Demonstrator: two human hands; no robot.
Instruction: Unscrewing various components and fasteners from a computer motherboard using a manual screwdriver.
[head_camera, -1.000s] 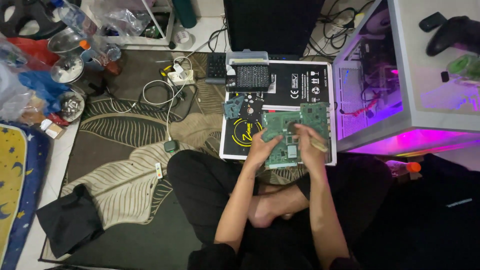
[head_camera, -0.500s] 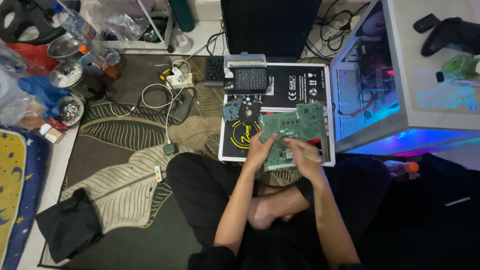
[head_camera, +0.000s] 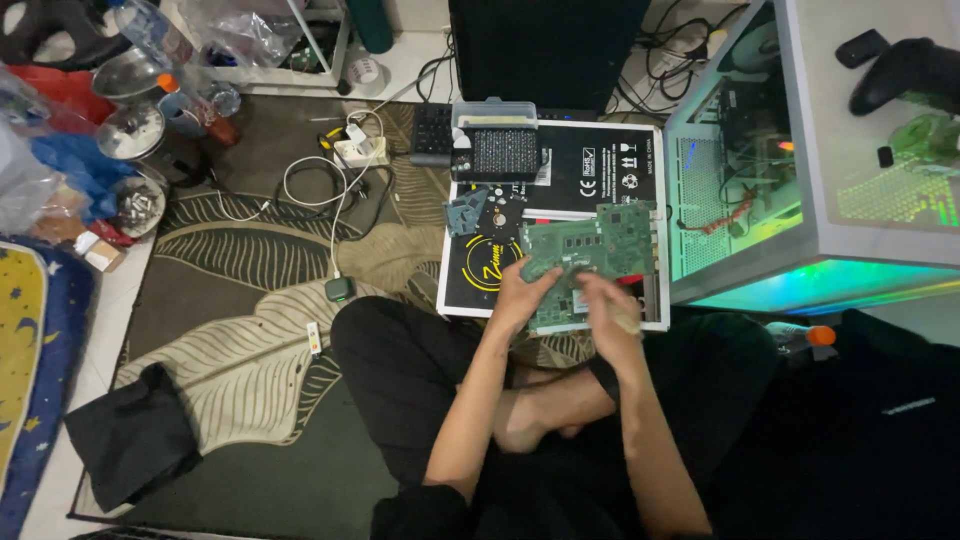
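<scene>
A green circuit board lies on a flat black cardboard box on the floor in front of my crossed legs. My left hand rests on the board's near left edge, fingers curled over it. My right hand is closed around a thin light-coloured tool, held against the board's near middle. The tool's tip is hidden by my fingers. Two small green boards and a black round part lie on the box to the left.
An open, lit computer case stands right of the box. A clear parts case, white cables and a power strip lie behind. Bottles, bags and bowls crowd the far left. A black cloth lies on the leaf-patterned rug.
Both hands have shifted slightly on the board; my right hand has moved left toward the near middle. The case lighting has changed from purple to blue to green.
</scene>
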